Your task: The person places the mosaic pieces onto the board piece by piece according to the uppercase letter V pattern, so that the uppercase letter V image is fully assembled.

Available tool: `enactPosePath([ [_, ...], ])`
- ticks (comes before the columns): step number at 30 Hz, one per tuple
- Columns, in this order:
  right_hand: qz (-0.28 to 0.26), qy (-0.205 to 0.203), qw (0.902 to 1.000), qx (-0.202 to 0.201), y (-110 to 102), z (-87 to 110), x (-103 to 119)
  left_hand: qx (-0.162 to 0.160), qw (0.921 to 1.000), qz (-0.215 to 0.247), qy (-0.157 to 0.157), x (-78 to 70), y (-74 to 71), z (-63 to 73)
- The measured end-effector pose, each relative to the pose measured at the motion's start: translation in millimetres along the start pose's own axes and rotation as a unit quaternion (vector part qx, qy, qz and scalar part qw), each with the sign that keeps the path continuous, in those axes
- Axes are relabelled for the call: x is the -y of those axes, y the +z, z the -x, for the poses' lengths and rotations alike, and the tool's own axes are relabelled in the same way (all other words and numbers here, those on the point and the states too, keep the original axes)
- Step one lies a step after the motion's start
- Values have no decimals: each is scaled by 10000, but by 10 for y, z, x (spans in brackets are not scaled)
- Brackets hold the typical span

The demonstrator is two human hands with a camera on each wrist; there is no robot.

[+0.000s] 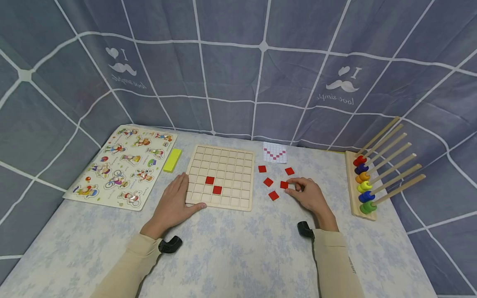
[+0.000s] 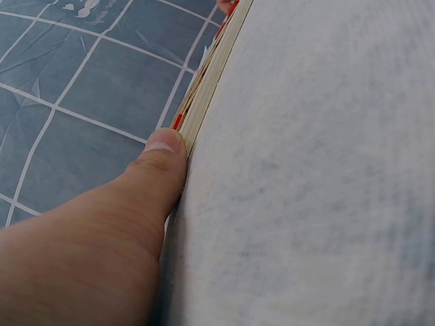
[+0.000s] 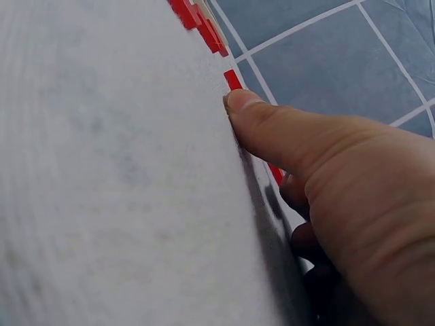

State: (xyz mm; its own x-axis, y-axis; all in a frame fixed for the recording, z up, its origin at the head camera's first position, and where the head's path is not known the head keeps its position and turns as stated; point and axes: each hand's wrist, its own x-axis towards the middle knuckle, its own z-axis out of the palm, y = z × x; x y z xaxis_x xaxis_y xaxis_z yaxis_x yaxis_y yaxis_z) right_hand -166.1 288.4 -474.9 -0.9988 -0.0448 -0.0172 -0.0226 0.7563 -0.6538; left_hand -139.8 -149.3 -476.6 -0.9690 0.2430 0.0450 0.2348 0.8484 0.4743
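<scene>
A wooden grid board (image 1: pixel 238 203) lies in front of me, with two red square tiles on it, one (image 1: pixel 210 180) touching corners diagonally with the other (image 1: pixel 217 190). My left hand (image 1: pixel 173 203) lies along the board's left side, fingers straight and thumb at its near edge. In the left wrist view the thumb (image 2: pixel 160 163) presses against the board's side (image 2: pixel 211 75). To the right of the board, my right hand (image 1: pixel 308 194) pinches a red tile (image 1: pixel 284 185) between thumb and fingertips, low at the tabletop. Several more red tiles (image 1: pixel 268 181) lie loosely around it.
A small pattern card (image 1: pixel 275 153) with red squares in a V lies behind the loose tiles. A wooden peg stand (image 1: pixel 350 178) with coloured beads is at the right. On the left lie a yellow-green block (image 1: pixel 172 160) and a picture puzzle board (image 1: pixel 123 169).
</scene>
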Motion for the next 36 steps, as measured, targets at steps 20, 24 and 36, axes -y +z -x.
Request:
enactPosePath([
  [20,-537,304,9975,-334,-3,5,69,9,10000,26,-15,4,6,3],
  [24,-677,287,9957,-558,10,-3,163,20,10000,33,-30,7,19,-4],
  [36,-1111,-146,9918,-620,247,-149,738,33,10000,34,5,11,16,6],
])
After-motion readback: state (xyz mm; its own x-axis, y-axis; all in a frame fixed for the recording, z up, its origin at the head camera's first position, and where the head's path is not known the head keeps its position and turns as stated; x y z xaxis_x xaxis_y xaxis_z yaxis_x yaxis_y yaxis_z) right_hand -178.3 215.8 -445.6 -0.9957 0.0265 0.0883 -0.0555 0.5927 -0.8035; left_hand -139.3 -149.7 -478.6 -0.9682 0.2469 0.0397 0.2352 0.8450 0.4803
